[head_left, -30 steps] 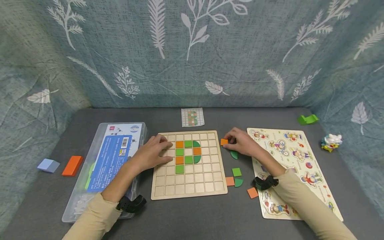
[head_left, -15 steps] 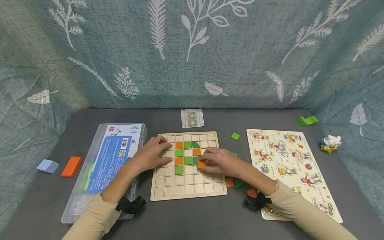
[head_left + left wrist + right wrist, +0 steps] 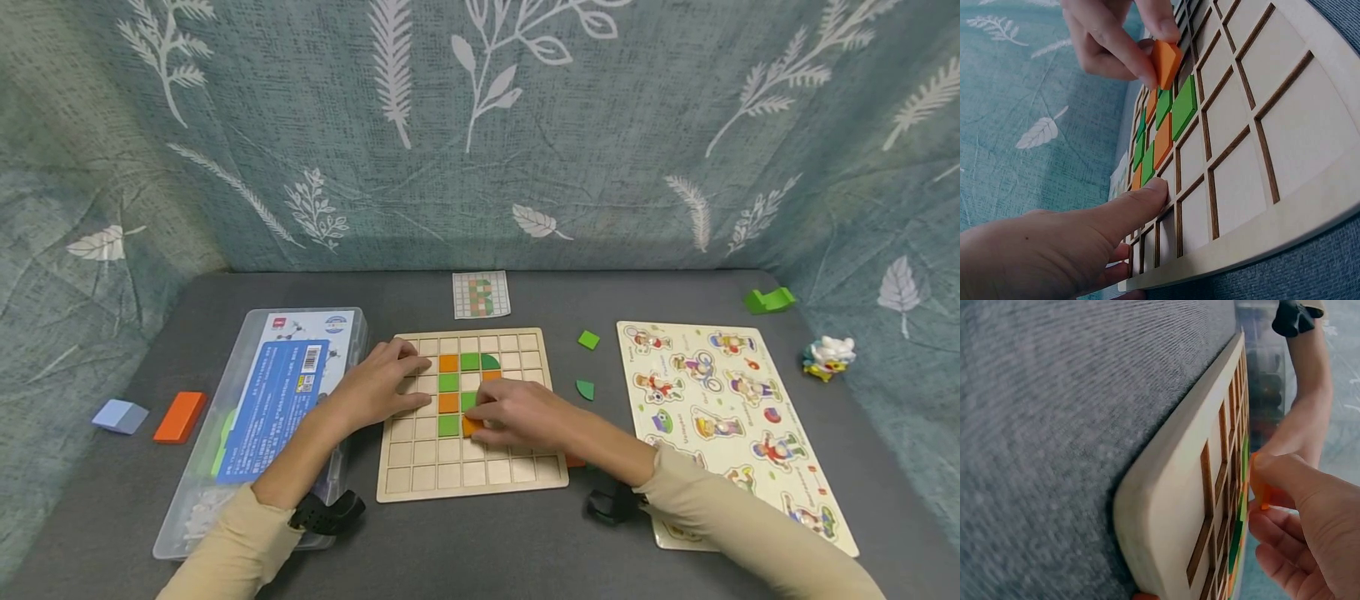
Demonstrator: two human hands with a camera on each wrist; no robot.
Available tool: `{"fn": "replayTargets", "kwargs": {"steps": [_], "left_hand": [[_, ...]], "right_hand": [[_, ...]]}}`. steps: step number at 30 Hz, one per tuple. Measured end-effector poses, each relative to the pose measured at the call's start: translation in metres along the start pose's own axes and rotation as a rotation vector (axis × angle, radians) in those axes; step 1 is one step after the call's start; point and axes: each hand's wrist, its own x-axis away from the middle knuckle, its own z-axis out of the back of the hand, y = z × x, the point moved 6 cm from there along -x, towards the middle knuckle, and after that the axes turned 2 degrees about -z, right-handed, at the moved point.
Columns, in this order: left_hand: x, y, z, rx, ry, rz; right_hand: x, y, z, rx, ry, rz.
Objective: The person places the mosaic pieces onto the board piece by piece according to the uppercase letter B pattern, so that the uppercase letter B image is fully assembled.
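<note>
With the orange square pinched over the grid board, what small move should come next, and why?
Probably lower and flatten it into the empty cell just right of the bottom green square. The right hand pinches the orange square tilted on edge above the wooden grid board, not yet seated, while the left hand presses flat on the board's left side, steadying it.

Grey table [image 3: 480, 542] w/ wooden grid board [image 3: 472, 475] centre, plastic box [image 3: 277, 400] left, picture puzzle [image 3: 738, 417] right, pattern card [image 3: 481, 293] behind, loose green tiles [image 3: 588, 339] btwn board & puzzle.
</note>
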Motion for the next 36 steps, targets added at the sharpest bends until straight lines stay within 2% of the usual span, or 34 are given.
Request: {"fn": "replayTargets", "kwargs": {"steps": [8,15,22,36], "left_hand": [[0.0,0.0,-0.001,0.0,0.003,-0.002],[0.0,-0.001,-0.003,0.002,0.003,-0.006],[0.0,0.0,-0.002,0.001,0.008,-0.009],[0.0,0.0,0.0,0.011,0.003,-0.003]], "right_hand": [[-0.004,-0.001,-0.003,-0.05,-0.006,0.016],[-0.007,-0.001,-0.002,-0.026,-0.007,0.046],[-0.009,0.002,-0.003,-0.003,-0.019,0.038],[-0.012,0.0,-0.003,-0.032,-0.018,0.03]]}}
